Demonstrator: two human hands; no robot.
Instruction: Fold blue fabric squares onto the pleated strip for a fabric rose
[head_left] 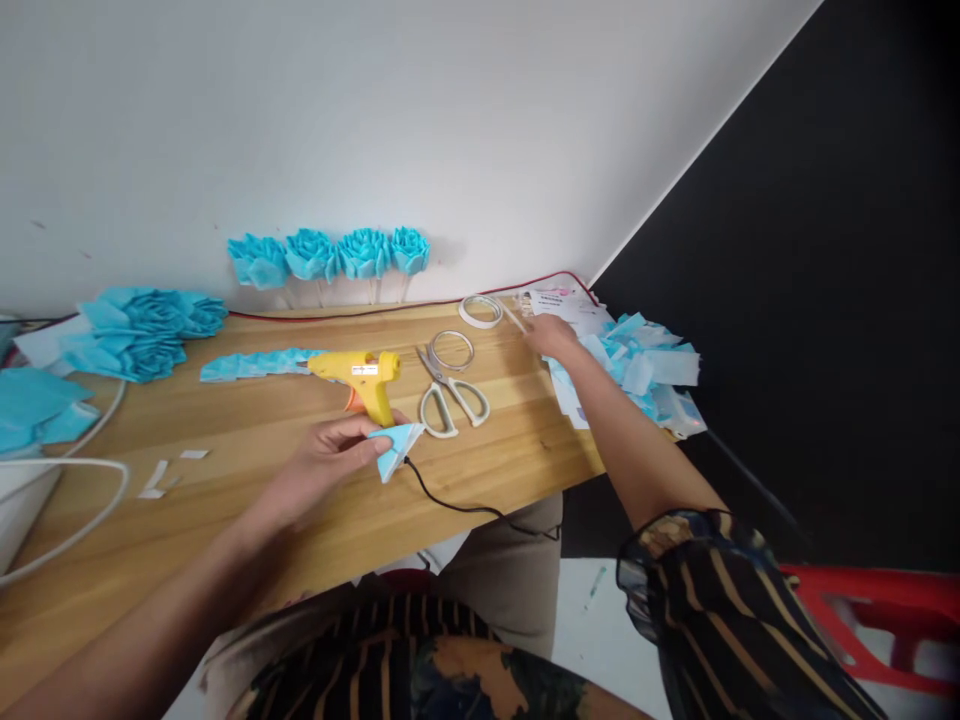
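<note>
My left hand [341, 455] is closed, pinching a light-blue folded triangle [396, 448] of thin, layered material above the table. Just behind it a yellow glue gun [360, 375] lies on its side, its nozzle at a pleated blue strip [251, 366]. At the far right my right hand [551, 335] has its fingers together at the end of a thin white strip [515, 317], which reaches toward a roll of white tape [481, 312]. Between the hands lie scissors [452, 390] with pale handles and a ring-shaped roll [452, 350].
Four blue flowers on sticks [364, 253] lean against the wall. More blue flowers [146, 325] lie at the left, near a blue stack [41, 408] and white scraps [155, 478]. Blue pieces [645, 355] pile up at the right. A black cord [457, 505] crosses the table's front edge.
</note>
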